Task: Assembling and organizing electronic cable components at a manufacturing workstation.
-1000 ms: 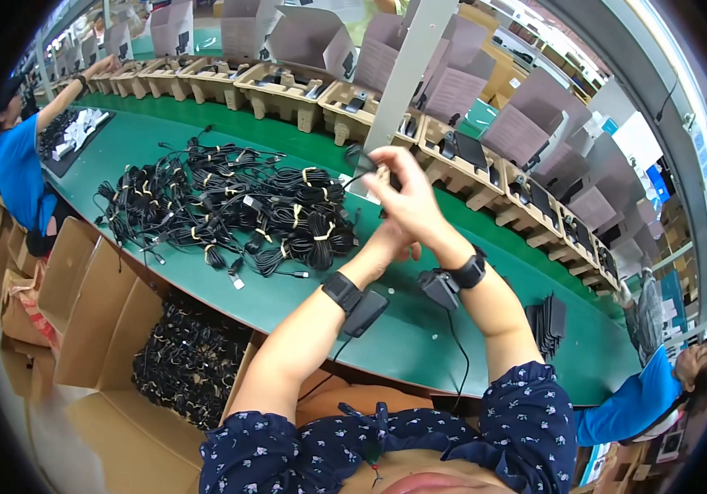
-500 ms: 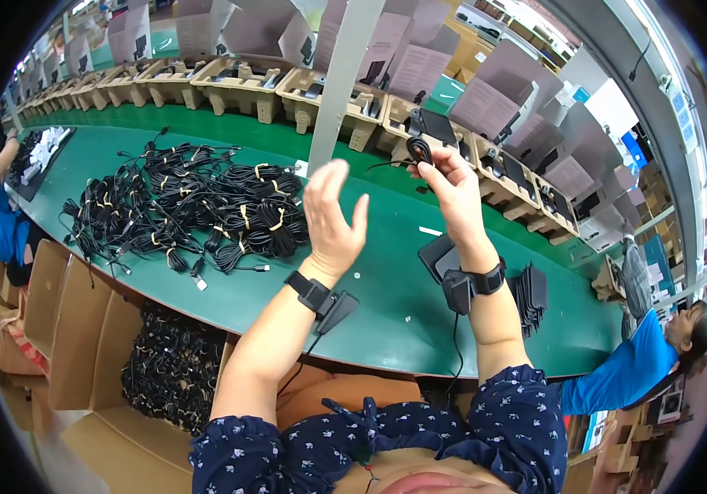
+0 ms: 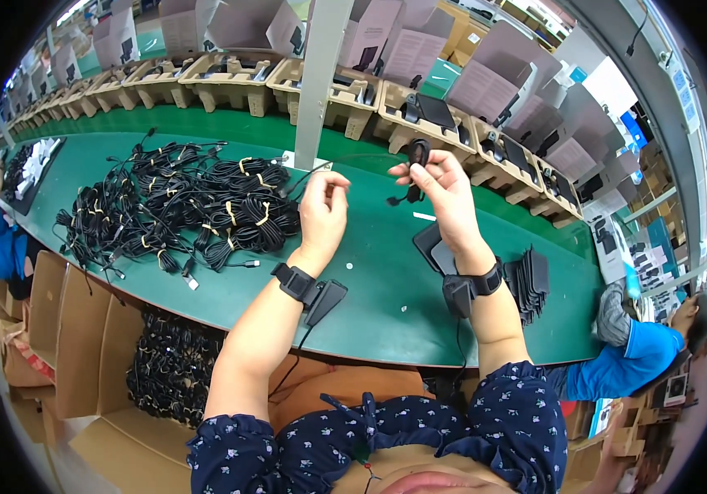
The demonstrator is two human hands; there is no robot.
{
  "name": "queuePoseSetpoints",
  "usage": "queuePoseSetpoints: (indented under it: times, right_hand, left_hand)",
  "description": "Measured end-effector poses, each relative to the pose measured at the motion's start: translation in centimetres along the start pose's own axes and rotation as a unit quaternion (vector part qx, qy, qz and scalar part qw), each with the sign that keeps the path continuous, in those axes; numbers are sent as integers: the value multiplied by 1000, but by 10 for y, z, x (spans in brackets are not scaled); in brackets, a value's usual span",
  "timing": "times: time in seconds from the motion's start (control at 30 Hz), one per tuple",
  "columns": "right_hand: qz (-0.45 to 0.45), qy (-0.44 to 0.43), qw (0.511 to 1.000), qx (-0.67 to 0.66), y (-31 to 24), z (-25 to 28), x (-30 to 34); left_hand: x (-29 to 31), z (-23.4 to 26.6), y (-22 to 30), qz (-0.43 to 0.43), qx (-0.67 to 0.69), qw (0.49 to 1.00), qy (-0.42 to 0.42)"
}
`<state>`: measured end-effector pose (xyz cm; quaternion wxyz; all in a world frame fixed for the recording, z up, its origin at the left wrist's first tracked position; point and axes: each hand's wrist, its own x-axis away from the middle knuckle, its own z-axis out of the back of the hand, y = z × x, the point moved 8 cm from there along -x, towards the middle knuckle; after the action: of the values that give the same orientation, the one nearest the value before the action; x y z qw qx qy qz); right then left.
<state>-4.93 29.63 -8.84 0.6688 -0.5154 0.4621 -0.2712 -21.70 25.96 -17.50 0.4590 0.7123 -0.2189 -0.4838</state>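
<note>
A coiled black cable (image 3: pixel 419 154) hangs from the pinch of my right hand (image 3: pixel 444 188), with a short plug end dangling below the fingers. From that coil a strand runs leftward to my left hand (image 3: pixel 324 216), whose fingers are curled in at the strand; their exact grip on it is partly hidden. Just left of this hand, a large heap of black cables (image 3: pixel 180 193), many tied with pale bands, covers the table. A dark flat device (image 3: pixel 436 247) lies by my right wrist, next to a stack of dark flat pieces (image 3: pixel 528 284).
Moulded cardboard trays (image 3: pixel 345 99) holding devices line the far side of the green table (image 3: pixel 378 305). A grey post (image 3: pixel 318 90) rises beyond my left hand. An open carton (image 3: pixel 114 362) with more cables stands at lower left. Co-workers in blue sit at both ends.
My left hand has gone from open fingers to curled ones, by a strand now stretched leftward from the coil. My right hand still holds the coil, with a plug end hanging lower.
</note>
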Motion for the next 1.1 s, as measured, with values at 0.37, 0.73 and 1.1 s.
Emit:
queuePoseSetpoints:
  times: [0.37,0.73,1.1]
  right_hand:
    - [0,-88,996,17,1,-21,24]
    - [-36,27,991,-124,56,-6,16]
    - [357,-22,796,488,13,-39,31]
  left_hand:
    - [2,-5,26,-177,-308,934,-16]
    - [30,-65,-20,263,295,879,-267]
    - [42,-66,-26,313,238,855,-337]
